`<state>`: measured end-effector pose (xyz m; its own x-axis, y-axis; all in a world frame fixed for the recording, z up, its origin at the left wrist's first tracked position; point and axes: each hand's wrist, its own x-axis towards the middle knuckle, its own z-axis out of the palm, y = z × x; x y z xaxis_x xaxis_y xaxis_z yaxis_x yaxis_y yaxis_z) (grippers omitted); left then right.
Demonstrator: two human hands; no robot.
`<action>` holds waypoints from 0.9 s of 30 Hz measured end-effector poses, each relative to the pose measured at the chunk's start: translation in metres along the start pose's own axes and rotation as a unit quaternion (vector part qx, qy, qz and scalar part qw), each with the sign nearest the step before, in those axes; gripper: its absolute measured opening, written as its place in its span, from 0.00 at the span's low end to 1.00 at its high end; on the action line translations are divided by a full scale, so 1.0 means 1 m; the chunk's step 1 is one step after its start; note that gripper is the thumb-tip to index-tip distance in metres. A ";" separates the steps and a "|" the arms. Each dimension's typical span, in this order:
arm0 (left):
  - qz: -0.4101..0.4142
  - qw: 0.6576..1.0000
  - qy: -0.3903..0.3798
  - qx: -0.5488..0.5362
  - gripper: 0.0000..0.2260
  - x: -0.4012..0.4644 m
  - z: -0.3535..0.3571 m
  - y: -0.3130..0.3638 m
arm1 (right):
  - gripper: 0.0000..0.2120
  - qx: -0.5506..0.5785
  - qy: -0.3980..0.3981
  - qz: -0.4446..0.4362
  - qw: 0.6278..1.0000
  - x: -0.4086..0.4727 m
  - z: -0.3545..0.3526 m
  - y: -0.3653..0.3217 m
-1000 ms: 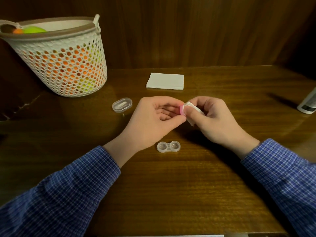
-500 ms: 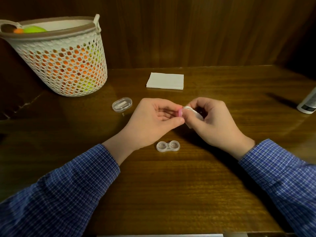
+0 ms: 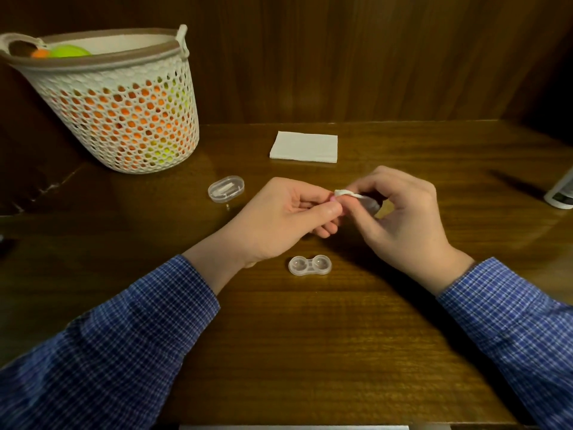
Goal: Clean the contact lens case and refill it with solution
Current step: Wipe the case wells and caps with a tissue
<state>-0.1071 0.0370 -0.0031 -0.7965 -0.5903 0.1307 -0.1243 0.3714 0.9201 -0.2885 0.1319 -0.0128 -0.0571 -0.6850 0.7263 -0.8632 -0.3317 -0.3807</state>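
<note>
The clear two-well contact lens case lies open on the wooden table, just below and between my hands. My left hand pinches a small pink cap between thumb and fingers; only a sliver of the cap shows. My right hand pinches a small white wad of tissue and presses it against the cap. The white solution bottle lies at the right edge of the view, partly cut off.
A white mesh basket with orange and green things inside stands at the back left. A folded white tissue lies at the back centre. A small clear oval box sits left of my left hand. A wooden wall runs behind.
My right hand has turned and lifted its fingers, moving the tissue wad over the pink cap. More of the cap is now covered. My left hand has barely moved.
</note>
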 end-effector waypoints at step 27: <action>0.021 0.997 0.049 0.065 0.08 -0.003 0.012 -0.001 | 0.08 0.068 -0.078 0.142 0.984 0.001 0.003 -0.004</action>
<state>-0.1124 0.0471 -0.0088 -0.7424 -0.6366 0.2086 -0.1724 0.4825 0.8587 -0.2837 0.1305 -0.0125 -0.2000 -0.8500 0.4873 -0.7481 -0.1887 -0.6362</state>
